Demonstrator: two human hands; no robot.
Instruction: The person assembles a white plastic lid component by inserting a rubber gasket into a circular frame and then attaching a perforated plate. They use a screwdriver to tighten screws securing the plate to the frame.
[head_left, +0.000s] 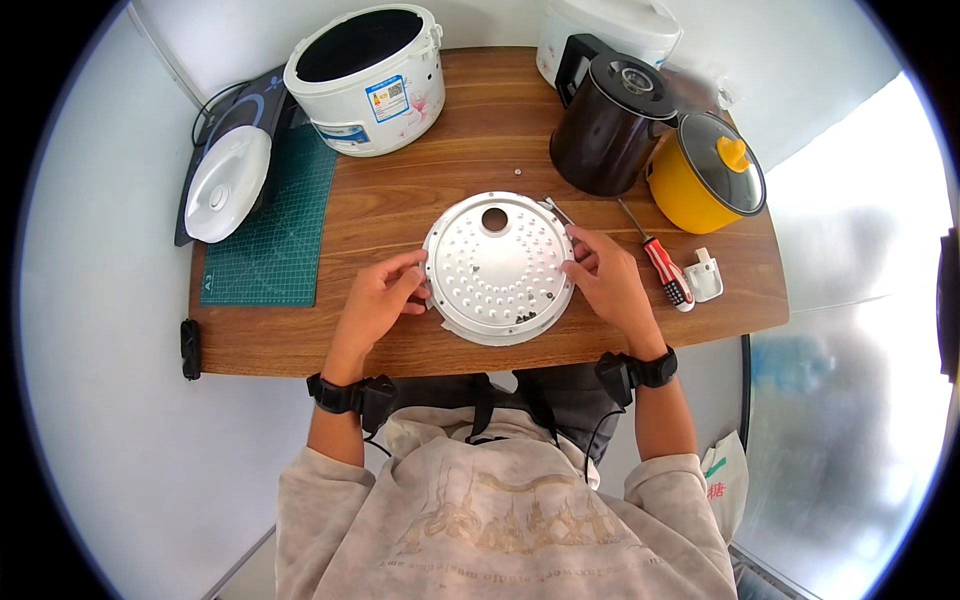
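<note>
A round metal plate (503,267) sits between the left hand (386,290) and the right hand (608,280), which are apart and hold opposite edges. Even, light pressure should keep it steady and stop the small dark pieces (526,318) on it sliding. Pale walls (110,250) border a wooden table (380,210); a rice cooker (348,105) stands beyond the left hand, a screwdriver (664,268) right of the right hand.

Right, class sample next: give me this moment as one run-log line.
left hand: at left rim of white disc; right hand: at its right rim; disc: dimpled face up; screwdriver: right of disc
</note>
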